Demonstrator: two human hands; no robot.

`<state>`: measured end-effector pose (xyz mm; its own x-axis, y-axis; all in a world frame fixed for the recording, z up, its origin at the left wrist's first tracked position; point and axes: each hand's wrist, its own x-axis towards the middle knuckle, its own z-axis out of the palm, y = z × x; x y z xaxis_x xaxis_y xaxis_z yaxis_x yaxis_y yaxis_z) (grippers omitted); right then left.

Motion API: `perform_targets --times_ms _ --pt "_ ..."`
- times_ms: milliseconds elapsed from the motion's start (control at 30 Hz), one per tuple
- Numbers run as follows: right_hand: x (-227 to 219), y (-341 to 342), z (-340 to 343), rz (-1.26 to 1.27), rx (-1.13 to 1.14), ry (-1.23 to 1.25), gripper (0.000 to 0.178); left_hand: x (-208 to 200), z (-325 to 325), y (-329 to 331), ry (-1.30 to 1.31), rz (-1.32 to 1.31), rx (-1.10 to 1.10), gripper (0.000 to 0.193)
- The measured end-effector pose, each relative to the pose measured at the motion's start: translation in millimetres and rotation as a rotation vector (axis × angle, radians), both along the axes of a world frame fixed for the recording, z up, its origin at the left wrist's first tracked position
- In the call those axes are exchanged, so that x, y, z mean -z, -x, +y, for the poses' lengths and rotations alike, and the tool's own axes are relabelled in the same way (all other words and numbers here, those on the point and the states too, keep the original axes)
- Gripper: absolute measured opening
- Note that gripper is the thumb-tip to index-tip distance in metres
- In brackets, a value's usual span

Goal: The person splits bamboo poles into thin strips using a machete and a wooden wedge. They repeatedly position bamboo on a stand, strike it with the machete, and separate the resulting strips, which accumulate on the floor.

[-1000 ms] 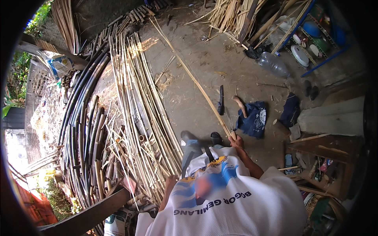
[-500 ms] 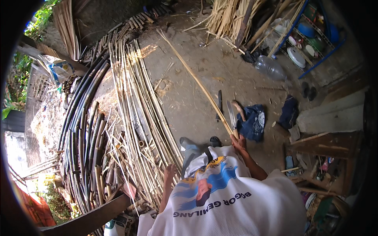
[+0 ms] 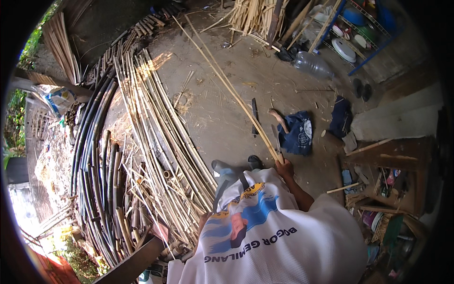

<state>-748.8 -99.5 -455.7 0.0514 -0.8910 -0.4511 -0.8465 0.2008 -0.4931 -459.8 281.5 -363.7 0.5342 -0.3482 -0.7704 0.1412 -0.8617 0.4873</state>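
Observation:
My right hand (image 3: 285, 169) is closed round the near end of two long, thin bamboo strips (image 3: 231, 88). The strips reach far across the floor and spread apart toward their far ends. A knife (image 3: 275, 136) stands out of the same hand beside the strips, its blade pointing away from me. My left hand (image 3: 204, 219) hangs low at the left, next to a pile of long split bamboo strips (image 3: 165, 128). The white shirt (image 3: 283, 227) covers part of it, and its fingers do not show clearly.
Dark bamboo poles (image 3: 90, 156) lie left of the strips. Ahead are a dark flat blade-like piece (image 3: 255, 116), a curved piece of wood (image 3: 279, 119) and a dark blue cloth (image 3: 299, 137). A plastic bottle (image 3: 313, 65) and a blue rack (image 3: 352, 71) stand far right.
The two strips in my right hand have parted at their far ends. My left hand has drawn back closer to the shirt. The whole view has shifted slightly.

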Motion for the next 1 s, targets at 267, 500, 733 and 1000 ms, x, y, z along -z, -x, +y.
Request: perform_targets --times_ms 267,500,733,1000 --pt "70 20 -38 0.086 0.144 -0.093 0.034 7 -32 -17 0.051 -0.102 0.054 0.035" --pt "17 24 -70 -0.187 0.144 -0.300 0.029 13 -40 -7 0.053 -0.157 0.027 0.036" --pt "56 49 -87 0.035 -0.037 -0.049 0.049 -1 -38 -23 0.039 -0.097 0.176 0.037" --pt "71 60 -67 -0.454 0.514 -0.429 0.036 -36 -46 -1 0.021 -0.085 0.062 0.036"
